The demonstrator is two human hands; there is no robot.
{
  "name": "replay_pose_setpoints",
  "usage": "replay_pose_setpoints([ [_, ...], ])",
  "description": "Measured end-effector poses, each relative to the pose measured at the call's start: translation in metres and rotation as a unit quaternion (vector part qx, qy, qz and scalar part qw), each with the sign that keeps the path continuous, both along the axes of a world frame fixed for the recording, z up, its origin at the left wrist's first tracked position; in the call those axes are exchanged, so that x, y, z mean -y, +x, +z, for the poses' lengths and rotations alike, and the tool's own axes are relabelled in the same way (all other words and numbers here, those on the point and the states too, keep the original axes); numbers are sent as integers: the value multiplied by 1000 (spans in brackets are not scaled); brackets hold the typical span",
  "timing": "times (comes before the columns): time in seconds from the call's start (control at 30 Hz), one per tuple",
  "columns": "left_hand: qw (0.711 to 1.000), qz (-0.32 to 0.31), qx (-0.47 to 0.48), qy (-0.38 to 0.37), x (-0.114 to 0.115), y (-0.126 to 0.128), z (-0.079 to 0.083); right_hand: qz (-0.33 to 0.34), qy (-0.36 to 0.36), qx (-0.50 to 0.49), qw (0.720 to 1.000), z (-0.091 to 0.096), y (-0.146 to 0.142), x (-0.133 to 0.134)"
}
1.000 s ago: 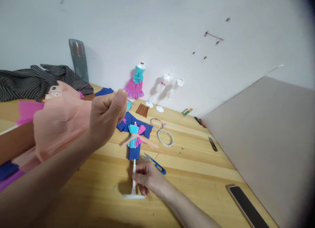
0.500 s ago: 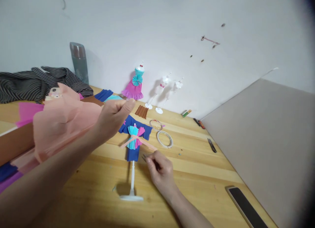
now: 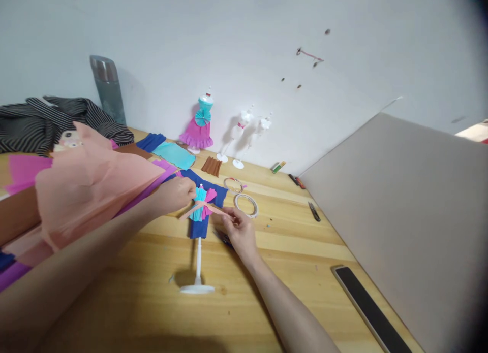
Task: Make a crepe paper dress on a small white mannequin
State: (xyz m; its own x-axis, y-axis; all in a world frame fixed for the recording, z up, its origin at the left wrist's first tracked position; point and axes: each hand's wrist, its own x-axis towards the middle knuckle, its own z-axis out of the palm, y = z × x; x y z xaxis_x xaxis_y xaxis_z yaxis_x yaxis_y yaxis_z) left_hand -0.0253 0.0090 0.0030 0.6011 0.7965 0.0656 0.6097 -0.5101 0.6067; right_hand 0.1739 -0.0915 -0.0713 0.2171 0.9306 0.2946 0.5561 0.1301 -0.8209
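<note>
A small mannequin (image 3: 198,218) on a white stand wears a blue paper skirt, a teal and pink pleated top and a peach ribbon (image 3: 213,209) tied across it. My left hand (image 3: 173,194) is closed against the mannequin's left side, pinching at the top or the ribbon's left end. My right hand (image 3: 238,230) pinches the right end of the peach ribbon. A dark thing, perhaps the small scissors (image 3: 222,237), shows under my right hand.
Peach crepe paper (image 3: 87,183) and pink, blue, teal and brown sheets lie at left. A dressed mannequin (image 3: 199,124) and two bare ones stand by the wall. Tape rolls (image 3: 246,204), a phone (image 3: 366,307), a flask (image 3: 107,89), striped cloth and a grey board (image 3: 412,216) are around.
My left hand dropped from a raised fist down to the mannequin's left side. My right hand left the stand's pole and moved up to the ribbon's right end.
</note>
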Motion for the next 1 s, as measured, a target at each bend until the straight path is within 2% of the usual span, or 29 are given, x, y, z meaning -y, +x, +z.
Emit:
replay_pose_setpoints([
  [0.2, 999, 0, -47, -25, 2, 5, -7, 9, -5, -39, 999, -6, -9, 5],
  [0.4, 996, -17, -71, -58, 12, 9, -1, 54, 0, -36, 998, -4, -21, 10],
  [0.5, 996, -18, -70, -58, 12, 9, -1, 102, 9, 1, 995, 3, -24, 12],
  [0.63, 998, -16, -52, -34, 2, 5, -6, 183, 32, 123, 975, 15, -22, 17],
  [0.87, 999, -2, -45, -11, -11, -1, 2, 236, 50, 188, 952, 39, -11, 15],
  [0.93, 998, -5, -56, -12, -14, 0, 5, 234, 52, 191, 952, 45, -9, 8],
  [1.0, 998, -5, -67, -14, -19, 4, 7, 204, 44, 165, 964, 50, -8, -3],
])
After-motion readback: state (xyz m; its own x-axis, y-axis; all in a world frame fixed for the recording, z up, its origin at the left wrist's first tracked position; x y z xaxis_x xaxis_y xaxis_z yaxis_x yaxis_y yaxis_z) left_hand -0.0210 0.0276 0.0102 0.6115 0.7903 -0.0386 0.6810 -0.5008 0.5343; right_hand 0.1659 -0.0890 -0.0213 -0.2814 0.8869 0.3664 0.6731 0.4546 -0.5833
